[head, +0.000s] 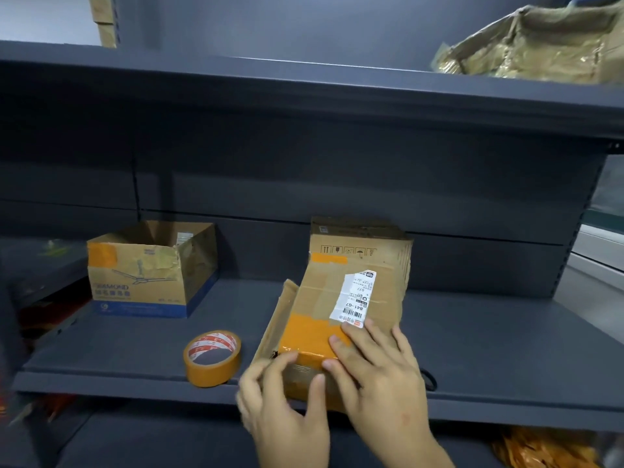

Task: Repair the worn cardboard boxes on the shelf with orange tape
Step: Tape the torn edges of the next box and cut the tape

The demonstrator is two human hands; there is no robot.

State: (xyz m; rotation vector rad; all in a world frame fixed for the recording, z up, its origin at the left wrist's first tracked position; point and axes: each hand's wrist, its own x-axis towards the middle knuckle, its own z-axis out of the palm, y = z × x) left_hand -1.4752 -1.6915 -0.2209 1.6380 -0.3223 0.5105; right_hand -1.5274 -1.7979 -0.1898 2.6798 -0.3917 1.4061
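Both hands pressing flat-fingered, gripping nothing, on the orange tape strip [312, 336] at the near end of the labelled cardboard box [351, 298], long axis running away on the shelf [472, 349]: left hand [283, 396], right hand [378, 366], tape roll [212, 358] just left, nearer the left.

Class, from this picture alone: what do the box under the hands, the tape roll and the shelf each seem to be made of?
Box: brown corrugated cardboard, matte, creased and worn at the flaps.
Tape roll: glossy orange plastic film, probably on a printed card core.
Shelf: likely painted metal; smooth dark grey, thin folded front edge.
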